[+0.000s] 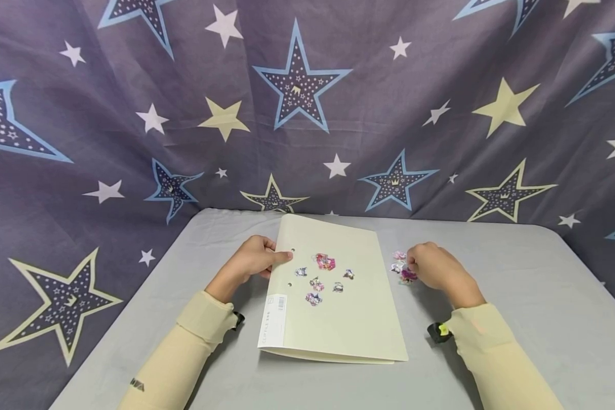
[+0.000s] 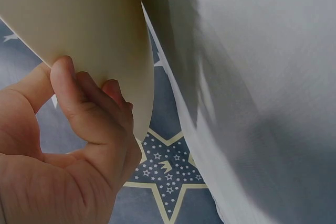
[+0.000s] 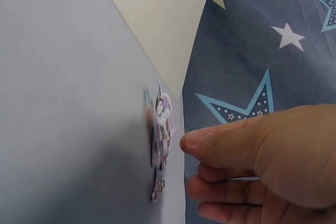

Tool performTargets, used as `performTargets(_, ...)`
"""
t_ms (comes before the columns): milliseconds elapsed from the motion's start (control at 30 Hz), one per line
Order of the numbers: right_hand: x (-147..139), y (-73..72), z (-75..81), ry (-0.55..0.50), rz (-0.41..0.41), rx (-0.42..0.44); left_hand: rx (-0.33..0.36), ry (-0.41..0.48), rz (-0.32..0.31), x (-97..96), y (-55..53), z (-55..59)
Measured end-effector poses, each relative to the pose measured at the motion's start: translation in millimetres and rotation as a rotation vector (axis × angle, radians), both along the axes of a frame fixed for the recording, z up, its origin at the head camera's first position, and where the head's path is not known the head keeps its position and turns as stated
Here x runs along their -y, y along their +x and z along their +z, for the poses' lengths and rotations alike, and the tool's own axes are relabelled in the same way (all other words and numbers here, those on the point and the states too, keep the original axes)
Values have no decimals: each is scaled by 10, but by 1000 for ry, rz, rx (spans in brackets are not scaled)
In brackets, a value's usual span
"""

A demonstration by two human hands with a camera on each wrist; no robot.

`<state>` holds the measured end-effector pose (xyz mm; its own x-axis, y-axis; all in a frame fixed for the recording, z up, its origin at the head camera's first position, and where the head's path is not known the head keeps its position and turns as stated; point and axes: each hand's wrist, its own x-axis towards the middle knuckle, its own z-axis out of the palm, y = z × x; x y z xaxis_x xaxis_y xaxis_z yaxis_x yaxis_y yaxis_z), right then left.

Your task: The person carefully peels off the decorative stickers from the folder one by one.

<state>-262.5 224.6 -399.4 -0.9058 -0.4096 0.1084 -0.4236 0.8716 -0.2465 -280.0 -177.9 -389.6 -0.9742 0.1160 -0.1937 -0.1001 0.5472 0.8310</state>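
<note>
A: Left hand (image 1: 258, 256): where, and doing what?

B: At the left edge of a cream folder (image 1: 345, 324). Gripping it, thumb on top, fingers bent underneath. Left wrist view agrees: edge pinched, held clear of the counter (image 1: 533, 285).

A: Right hand (image 1: 438, 266)?

B: Just right of the folder, at a small cluster of stickers (image 1: 409, 275). Fingers curled, thumb near the index finger. Cannot tell whether anything is held between them; in the right wrist view the thumb tip sits just beside the cluster.

A: Position of the folder?

B: Middle of the counter, long sides running away from the person. Near edge bows apart slightly. White label (image 1: 273, 320) with a barcode at the near left corner; two small round marks along the left side.

A: Anything on the cover?

B: Several small colourful cutouts (image 1: 314, 299), grouped around the middle and upper part, apart from the right edge. One pinkish-red piece (image 1: 325, 262) is the largest, farthest from the person. Printed designs too small to read.

A: Surroundings?

B: Grey cloth over the counter. Dark blue-grey curtain (image 1: 338, 136) behind, patterned with stars. Pale sleeves (image 1: 497, 347) on both arms.
</note>
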Motion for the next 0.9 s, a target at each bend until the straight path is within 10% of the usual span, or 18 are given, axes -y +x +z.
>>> performTargets(900, 595, 141, -25, 50, 87, -229, 2, 4, 1, -2, 15, 15)
